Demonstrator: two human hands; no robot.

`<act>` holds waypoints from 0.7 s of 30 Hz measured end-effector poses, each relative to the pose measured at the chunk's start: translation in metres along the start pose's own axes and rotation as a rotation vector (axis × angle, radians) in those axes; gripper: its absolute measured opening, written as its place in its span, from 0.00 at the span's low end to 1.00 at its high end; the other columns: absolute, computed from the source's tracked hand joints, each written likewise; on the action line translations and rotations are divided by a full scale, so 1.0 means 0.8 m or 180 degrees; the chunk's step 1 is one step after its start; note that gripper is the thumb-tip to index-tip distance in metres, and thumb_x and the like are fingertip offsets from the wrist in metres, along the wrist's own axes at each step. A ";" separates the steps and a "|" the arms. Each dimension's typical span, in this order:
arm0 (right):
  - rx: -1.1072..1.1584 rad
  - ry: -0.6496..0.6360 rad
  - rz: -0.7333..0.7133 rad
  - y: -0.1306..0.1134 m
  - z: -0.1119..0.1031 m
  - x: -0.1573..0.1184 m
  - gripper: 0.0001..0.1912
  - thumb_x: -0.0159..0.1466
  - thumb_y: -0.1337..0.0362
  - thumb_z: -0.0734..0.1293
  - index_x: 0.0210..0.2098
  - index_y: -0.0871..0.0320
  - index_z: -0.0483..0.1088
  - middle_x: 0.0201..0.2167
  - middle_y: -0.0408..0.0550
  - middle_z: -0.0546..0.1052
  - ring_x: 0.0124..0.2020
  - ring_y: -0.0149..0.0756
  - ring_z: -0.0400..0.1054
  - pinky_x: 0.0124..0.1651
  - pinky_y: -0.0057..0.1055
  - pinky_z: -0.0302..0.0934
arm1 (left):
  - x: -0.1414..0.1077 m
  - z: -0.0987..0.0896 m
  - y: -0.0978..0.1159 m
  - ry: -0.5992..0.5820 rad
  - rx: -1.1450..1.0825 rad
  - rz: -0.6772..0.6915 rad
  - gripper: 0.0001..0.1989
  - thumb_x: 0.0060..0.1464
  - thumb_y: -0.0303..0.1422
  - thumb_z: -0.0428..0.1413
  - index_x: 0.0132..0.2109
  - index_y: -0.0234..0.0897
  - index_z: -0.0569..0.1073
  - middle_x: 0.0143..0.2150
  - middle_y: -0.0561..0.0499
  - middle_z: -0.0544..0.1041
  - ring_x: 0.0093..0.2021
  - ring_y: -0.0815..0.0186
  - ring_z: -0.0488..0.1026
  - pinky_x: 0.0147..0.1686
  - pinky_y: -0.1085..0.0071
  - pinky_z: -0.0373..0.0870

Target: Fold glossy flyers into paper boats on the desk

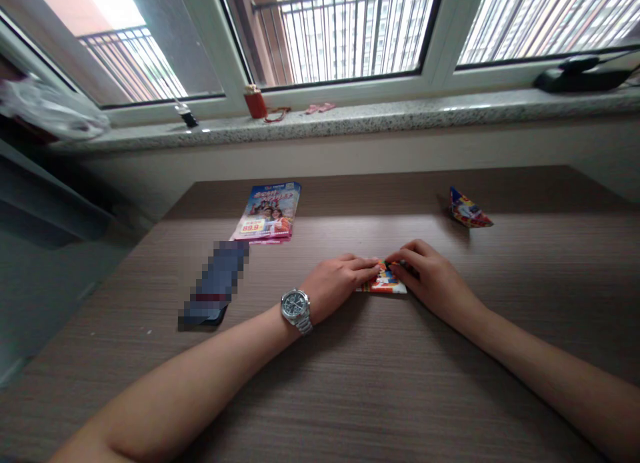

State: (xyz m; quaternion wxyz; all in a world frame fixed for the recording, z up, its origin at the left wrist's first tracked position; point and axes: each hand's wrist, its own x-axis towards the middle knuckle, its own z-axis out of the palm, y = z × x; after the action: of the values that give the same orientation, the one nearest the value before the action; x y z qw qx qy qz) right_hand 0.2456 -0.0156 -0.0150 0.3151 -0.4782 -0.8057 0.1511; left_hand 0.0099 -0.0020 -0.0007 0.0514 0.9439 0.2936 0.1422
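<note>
A small folded piece of colourful printed paper (387, 283) lies flat on the brown table (320, 383), between my two hands. My left hand (340, 283), with a silver watch (295, 304) on its wrist, rests with extended fingers over the paper's left part. From the right, my right hand (425, 273) has its bent fingers and thumb closed at the paper's upper right edge. Part of the paper is hidden under the fingers.
A stack of printed leaflets (267, 213) lies at the back left, with a blurred-out phone (215, 286) in front of it. A folded paper boat (469, 210) stands at the back right. Behind the table runs a stone windowsill (380, 116) bearing small items.
</note>
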 end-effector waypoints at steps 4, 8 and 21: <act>-0.0090 -0.0001 -0.0125 0.000 -0.001 -0.001 0.08 0.68 0.66 0.64 0.40 0.59 0.76 0.37 0.51 0.71 0.37 0.39 0.69 0.40 0.37 0.66 | 0.000 0.001 0.000 -0.0047 -0.0027 -0.0049 0.18 0.65 0.26 0.53 0.60 0.42 0.71 0.62 0.51 0.73 0.56 0.66 0.73 0.55 0.67 0.74; -0.0161 0.0053 -0.0206 0.001 -0.002 -0.002 0.10 0.69 0.64 0.64 0.41 0.58 0.78 0.37 0.52 0.73 0.37 0.41 0.70 0.40 0.38 0.67 | 0.001 0.001 -0.001 -0.0054 -0.0029 -0.0049 0.19 0.65 0.25 0.53 0.61 0.41 0.71 0.62 0.51 0.73 0.56 0.66 0.73 0.56 0.68 0.74; -0.0910 -0.0595 -0.0477 -0.049 -0.003 -0.030 0.33 0.71 0.51 0.57 0.68 0.67 0.58 0.69 0.66 0.58 0.69 0.54 0.54 0.67 0.52 0.55 | 0.001 0.000 0.001 0.0064 -0.0154 0.0041 0.16 0.64 0.27 0.54 0.57 0.39 0.73 0.59 0.49 0.76 0.54 0.66 0.74 0.54 0.67 0.74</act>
State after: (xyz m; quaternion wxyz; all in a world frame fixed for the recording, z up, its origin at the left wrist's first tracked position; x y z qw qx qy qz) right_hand 0.2291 -0.0562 -0.0011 0.1781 -0.4407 -0.8781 0.0549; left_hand 0.0112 -0.0021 0.0002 0.0703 0.9428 0.2845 0.1591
